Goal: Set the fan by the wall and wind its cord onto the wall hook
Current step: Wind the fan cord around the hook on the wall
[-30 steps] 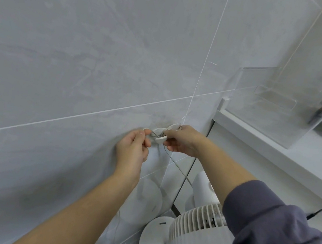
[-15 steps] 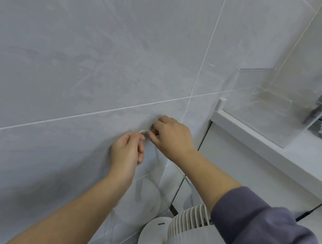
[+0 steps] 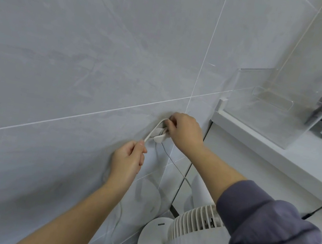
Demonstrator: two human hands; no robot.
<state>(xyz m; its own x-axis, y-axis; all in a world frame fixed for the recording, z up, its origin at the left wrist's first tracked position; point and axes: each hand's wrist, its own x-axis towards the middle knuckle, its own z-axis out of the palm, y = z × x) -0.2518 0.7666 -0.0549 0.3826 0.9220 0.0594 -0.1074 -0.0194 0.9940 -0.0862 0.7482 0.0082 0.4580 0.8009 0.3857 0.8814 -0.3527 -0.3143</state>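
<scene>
L hand (image 3: 128, 159) pinched the white cord (image 3: 153, 130) taut below the wall hook (image 3: 159, 135), R hand (image 3: 184, 130) fingers closed on cord at hook, fan (image 3: 187, 237) below.

We see a white fan (image 3: 189, 237) standing on its round base at the foot of the grey tiled wall, its ribbed grille partly hidden behind a sleeve. We see its thin white cord (image 3: 156, 127) arching over a small white wall hook (image 3: 159, 137) fixed to the tile, with one strand drawn taut down and to the left, and another, darker-looking strand hanging from the hook down toward the fan.
</scene>
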